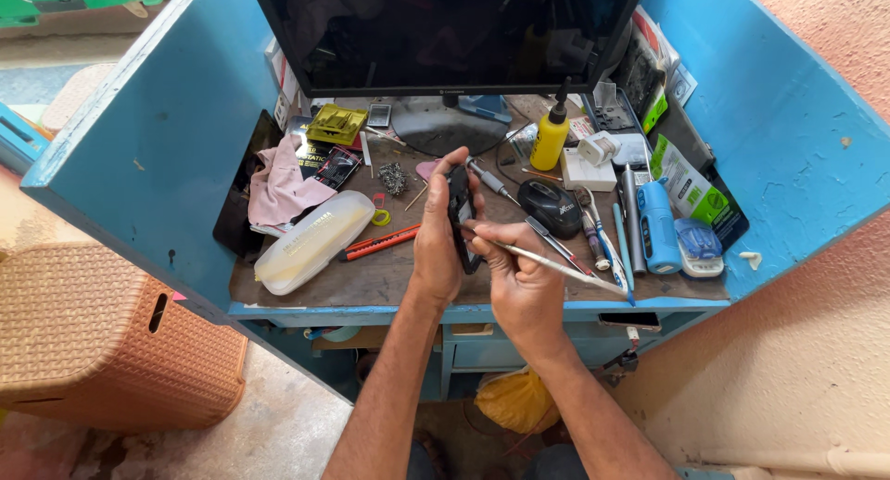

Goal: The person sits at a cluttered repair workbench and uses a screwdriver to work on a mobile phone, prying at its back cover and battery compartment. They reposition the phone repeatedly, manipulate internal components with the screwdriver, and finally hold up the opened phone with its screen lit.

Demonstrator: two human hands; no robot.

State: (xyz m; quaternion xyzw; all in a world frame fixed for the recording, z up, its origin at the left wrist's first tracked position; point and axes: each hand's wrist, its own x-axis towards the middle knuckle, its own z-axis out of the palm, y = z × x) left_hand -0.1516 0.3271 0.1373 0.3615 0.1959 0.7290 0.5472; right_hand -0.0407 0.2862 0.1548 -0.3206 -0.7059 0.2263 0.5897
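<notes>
Nearest the camera, the person's two forearms rise from the bottom edge toward the blue desk [371,311]. The right hand [521,278] is closed around a thin white-handled tool [556,267], its shaft running out to the right over the desk edge while its tip meets the dark phone [461,218]. The left hand [439,242] grips that phone, holding it upright on its edge just above the desktop, fingers wrapped over the top; which face of the phone is being worked on is hard to tell from this angle.

Just left of the hands lie a red utility knife [382,243] and a long translucent plastic case [313,241], with a pink cloth [280,187] beyond it. To the right sit a black computer mouse [551,206], a few pens and screwdrivers [601,243] and a blue cylindrical device [656,226].

Farther back stand a yellow bottle with a black nozzle [551,135], a small yellow-green tray [336,124] and a pile of tiny screws [393,177]. At the rear, a dark monitor [445,30] fills the blue alcove.
</notes>
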